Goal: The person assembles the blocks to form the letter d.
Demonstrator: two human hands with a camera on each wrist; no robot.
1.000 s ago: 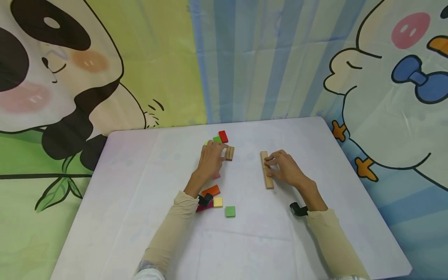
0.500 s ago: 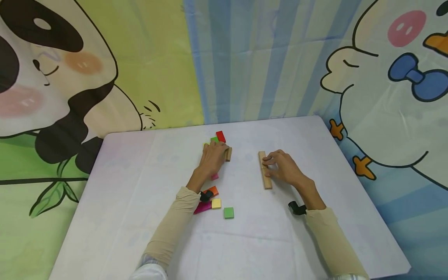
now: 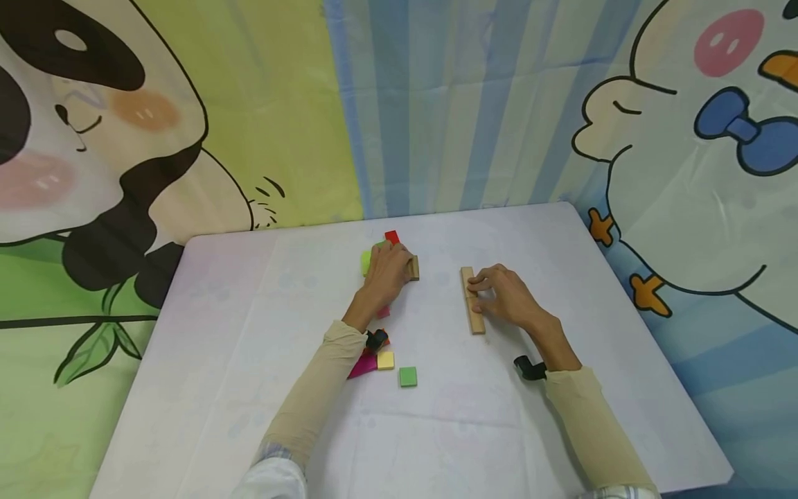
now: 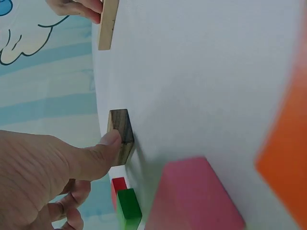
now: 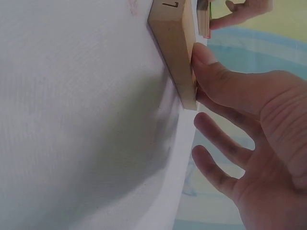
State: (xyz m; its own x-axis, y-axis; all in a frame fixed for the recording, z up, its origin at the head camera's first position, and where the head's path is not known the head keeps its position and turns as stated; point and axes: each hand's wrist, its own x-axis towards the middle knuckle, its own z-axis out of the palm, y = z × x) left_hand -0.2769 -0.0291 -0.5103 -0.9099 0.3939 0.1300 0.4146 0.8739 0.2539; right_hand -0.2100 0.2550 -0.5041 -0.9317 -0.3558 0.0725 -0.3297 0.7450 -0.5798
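My left hand [image 3: 388,270] is at the upper middle of the table, pinching a small brown wooden block [image 3: 414,268]. In the left wrist view its thumb presses on the dark-grained side of that block [image 4: 122,136]; the opposing fingertip is hidden. To the right, two light wooden blocks [image 3: 475,323] lie end to end as a narrow strip. My right hand [image 3: 508,296] holds the strip between thumb and index finger. Seen from the right wrist, the thumb sits on the strip's edge [image 5: 170,43], the index tip is hidden behind it, and other fingers stick out loosely.
Around my left hand lie a red block [image 3: 392,237], a lime block [image 3: 365,263] and a pink block [image 3: 383,312]. Nearer me are a magenta piece [image 3: 362,366], a yellow square [image 3: 386,360] and a green square [image 3: 408,377]. An orange block [image 4: 285,167] is partly hidden by my left wrist.
My left hand has moved slightly right and away from me, and the brown wooden block has shifted right with it. My right hand and the strip stay in place.
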